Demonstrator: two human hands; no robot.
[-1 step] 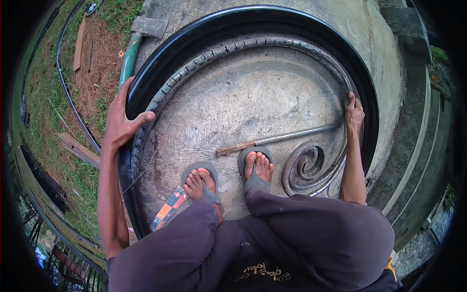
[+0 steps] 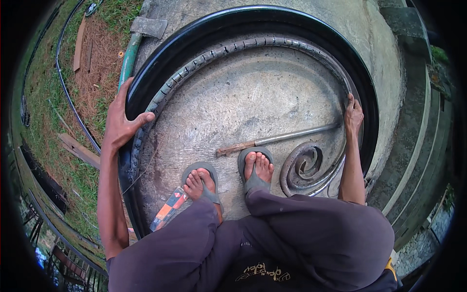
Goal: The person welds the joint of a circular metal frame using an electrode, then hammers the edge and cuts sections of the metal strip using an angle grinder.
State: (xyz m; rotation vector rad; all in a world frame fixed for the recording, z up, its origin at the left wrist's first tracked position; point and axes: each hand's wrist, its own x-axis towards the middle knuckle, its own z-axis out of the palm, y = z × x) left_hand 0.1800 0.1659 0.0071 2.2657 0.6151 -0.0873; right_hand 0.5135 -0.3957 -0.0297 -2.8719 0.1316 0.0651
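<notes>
A large glossy black ring (image 2: pixel 262 17) lies on the concrete around my feet. Inside it runs a curved metal pipe (image 2: pixel 216 51) with many cross cuts, curling into a spiral (image 2: pixel 292 163) at the lower right. At the left, my left hand (image 2: pixel 124 119) is closed over the ring's wall, fingers toward its outer side and thumb across the pipe. My right hand (image 2: pixel 353 117) is wrapped round the pipe at the right, just inside the ring. Between the hands lies a hammer-like tool (image 2: pixel 292 133) with a long metal handle and a rusty brown end.
An axe (image 2: pixel 148 27) with a green handle lies outside the ring at the upper left. A colourful checkered strip (image 2: pixel 170 207) is beside my left sandal (image 2: pixel 206 173). Grass and wooden boards (image 2: pixel 80 148) border the concrete at the left; a stepped edge (image 2: pixel 413 141) runs along the right.
My right hand and the spiral end of the pipe have shifted very slightly left. My left hand and the black ring stay in place.
</notes>
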